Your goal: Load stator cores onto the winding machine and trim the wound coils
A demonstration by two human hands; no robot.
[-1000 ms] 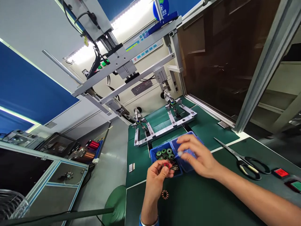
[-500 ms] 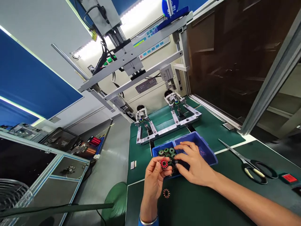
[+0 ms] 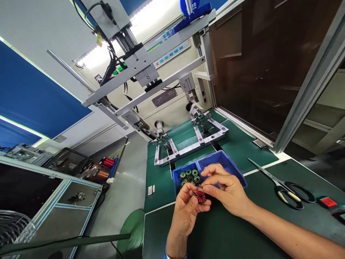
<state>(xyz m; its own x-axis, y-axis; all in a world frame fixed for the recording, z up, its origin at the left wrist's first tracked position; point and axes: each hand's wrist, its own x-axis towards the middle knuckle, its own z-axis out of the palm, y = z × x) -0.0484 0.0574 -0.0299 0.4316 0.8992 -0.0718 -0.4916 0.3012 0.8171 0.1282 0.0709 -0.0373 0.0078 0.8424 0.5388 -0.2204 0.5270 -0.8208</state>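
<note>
My left hand [image 3: 187,212] pinches a small round red-wound stator [image 3: 200,196] just in front of a blue tray [image 3: 215,163]. My right hand [image 3: 229,192] meets it from the right, fingertips closed on the same stator or on something tiny at its top edge. The tray's left compartment holds several green and black stators [image 3: 189,175]. Both hands hover over the green mat [image 3: 242,230].
Scissors [image 3: 283,189] lie on the mat to the right, with a red button [image 3: 328,201] beyond them. A winding machine with two metal fixtures [image 3: 188,138] stands behind the tray. A dark enclosure panel [image 3: 256,64] rises at the right.
My right hand left the tray and came to the red stator in my left hand. Both hands shifted slightly right, covering the loose stator that lay on the mat.
</note>
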